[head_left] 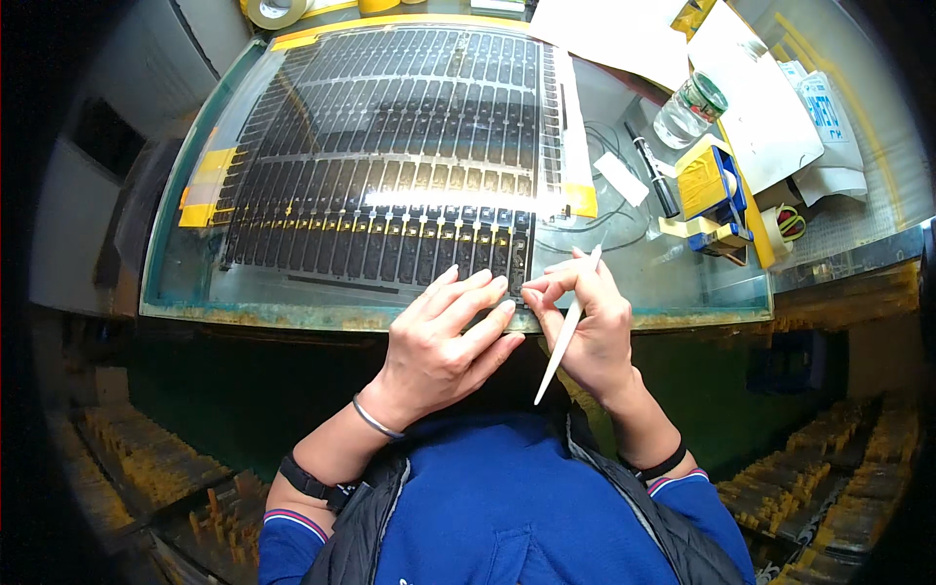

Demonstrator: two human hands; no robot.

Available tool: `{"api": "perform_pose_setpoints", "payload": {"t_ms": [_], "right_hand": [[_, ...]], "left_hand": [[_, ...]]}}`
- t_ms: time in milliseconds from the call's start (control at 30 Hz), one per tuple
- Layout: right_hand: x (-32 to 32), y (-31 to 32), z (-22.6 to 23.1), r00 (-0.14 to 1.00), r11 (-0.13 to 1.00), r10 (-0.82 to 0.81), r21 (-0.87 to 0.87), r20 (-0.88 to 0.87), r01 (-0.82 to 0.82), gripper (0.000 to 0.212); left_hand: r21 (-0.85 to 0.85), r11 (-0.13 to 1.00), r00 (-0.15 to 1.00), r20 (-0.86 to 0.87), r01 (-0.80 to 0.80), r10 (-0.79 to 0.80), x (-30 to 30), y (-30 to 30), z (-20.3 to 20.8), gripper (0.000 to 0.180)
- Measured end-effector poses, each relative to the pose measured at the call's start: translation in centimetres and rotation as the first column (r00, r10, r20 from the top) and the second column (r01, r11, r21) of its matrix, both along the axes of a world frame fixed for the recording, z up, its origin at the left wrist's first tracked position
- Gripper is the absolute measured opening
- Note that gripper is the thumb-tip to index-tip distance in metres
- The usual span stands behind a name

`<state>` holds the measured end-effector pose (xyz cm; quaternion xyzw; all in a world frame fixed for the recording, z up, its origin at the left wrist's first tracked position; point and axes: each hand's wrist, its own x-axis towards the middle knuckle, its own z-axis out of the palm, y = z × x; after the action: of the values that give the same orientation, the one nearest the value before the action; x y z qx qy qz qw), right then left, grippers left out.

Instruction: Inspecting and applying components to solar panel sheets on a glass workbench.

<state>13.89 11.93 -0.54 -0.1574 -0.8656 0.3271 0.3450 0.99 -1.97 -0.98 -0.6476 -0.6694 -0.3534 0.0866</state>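
Observation:
A large sheet with rows of dark rectangular strips [380, 146] lies flat on a glass tabletop [682, 297], held by yellow tape [202, 200] at its left side. My left hand [448, 331] rests at the sheet's near right corner, fingers stretched out and slightly spread, with nothing visible in it. Close beside it, my right hand [590, 327] has its thumb and index finger together at that same corner. A slim white pen-like stick [554, 375] is tucked through the right hand's fingers, its pointed end towards me. Whatever lies between the right fingertips is too small to make out.
Right of the sheet are a black marker [655, 175], a white paper slip [621, 178], a thin dark cord and a blue and yellow tape dispenser [717, 205]. Behind them stands a clear jar with a green lid [690, 109]. White papers [624, 39] and tape rolls [276, 10] lie farther back.

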Motion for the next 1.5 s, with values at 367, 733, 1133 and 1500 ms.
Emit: {"api": "perform_pose_setpoints", "payload": {"t_ms": [367,733,1133,1500], "right_hand": [[0.4,0.7,-1.8,0.958,0.967,-0.254,-0.048,-0.135,0.250,0.021],[16.1,10.4,-1.9,0.613,0.743,-0.648,-0.198,-0.451,0.640,0.015],[21.5,10.2,-5.9,0.305,0.313,-0.926,0.001,-0.222,0.950,0.018],[19.4,8.0,-7.5,0.422,0.429,-0.882,0.015,-0.210,0.903,0.012]], "left_hand": [[-0.001,1.000,1.000,0.009,-0.015,0.015,0.2,0.0,0.2,0.026],[-0.017,0.999,0.999,0.042,-0.028,0.028,0.2,1.2,0.7,0.026],[-0.004,0.997,0.994,0.084,-0.071,0.071,0.7,1.4,0.3,0.017],[0.048,0.995,0.986,0.144,-0.086,0.079,0.2,1.5,-0.2,0.012]]}}
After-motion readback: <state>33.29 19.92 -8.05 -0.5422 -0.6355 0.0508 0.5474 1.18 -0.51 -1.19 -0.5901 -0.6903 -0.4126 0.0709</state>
